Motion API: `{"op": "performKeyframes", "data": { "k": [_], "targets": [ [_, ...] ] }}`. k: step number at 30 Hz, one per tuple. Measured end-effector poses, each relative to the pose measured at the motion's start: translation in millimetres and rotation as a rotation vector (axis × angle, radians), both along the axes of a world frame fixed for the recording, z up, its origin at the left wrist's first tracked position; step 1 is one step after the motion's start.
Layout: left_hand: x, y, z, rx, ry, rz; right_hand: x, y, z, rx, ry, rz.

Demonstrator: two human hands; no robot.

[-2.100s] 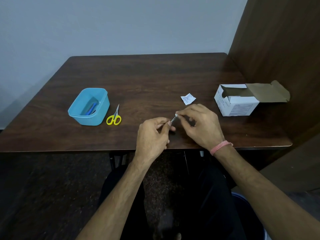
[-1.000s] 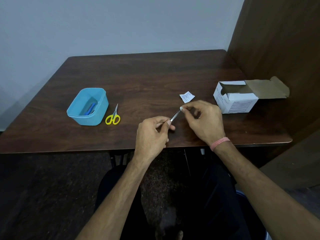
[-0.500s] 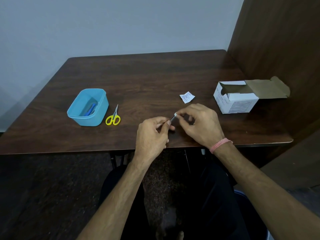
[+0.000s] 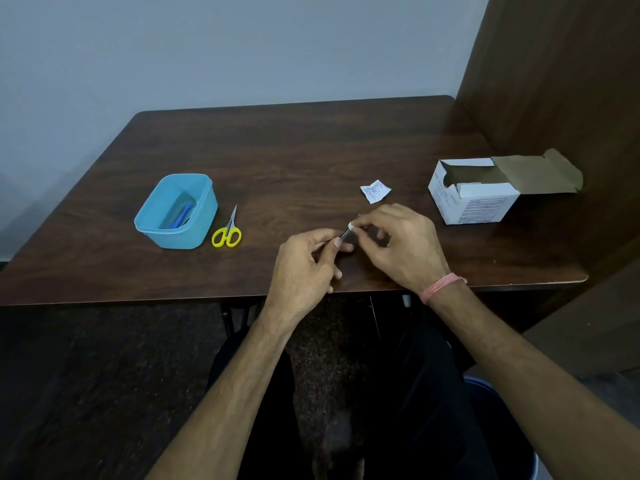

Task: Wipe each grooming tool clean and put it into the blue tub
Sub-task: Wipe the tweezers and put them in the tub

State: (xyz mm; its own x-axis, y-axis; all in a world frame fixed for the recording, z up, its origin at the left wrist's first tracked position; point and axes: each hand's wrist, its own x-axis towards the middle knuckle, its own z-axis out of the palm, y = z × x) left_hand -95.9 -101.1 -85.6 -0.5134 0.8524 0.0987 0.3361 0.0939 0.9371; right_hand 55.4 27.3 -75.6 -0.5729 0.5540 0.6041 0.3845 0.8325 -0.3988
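Your fingers (image 4: 358, 227) pinch a white wipe (image 4: 350, 225) around a thin metal tool (image 4: 345, 232).
The wipe has slid back toward your left hand (image 4: 304, 268); wiping continues.

Bare forearms; pink thread band (image 4: 443, 287) on right wrist; dark trousers (image 4: 415, 393).

- worktop (image 4: 311, 150) — dark wood grain, smooth, faint sheen
- blue tub (image 4: 194, 233) — plastic, slightly glossy
- scissors (image 4: 228, 230) — metal blades, yellow plastic handles
- box (image 4: 478, 202) — matt white cardboard, brown inside
- sachet (image 4: 375, 190) — crinkled printed paper
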Motion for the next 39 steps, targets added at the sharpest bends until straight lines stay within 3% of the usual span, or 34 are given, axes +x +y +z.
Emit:
{"op": "performKeyframes", "data": {
  "k": [14,24,39],
  "targets": [
    [-3,-1,3,0.031,-0.055,-0.089,3,-2,1,-0.020,-0.044,0.190],
    [-2,1,-5,0.014,-0.042,-0.035,0,2,-2,0.008,0.017,0.057],
    [-1,1,-6,0.014,-0.050,-0.009,-1,10,-1,-0.122,0.120,-0.142]
  ]
}}
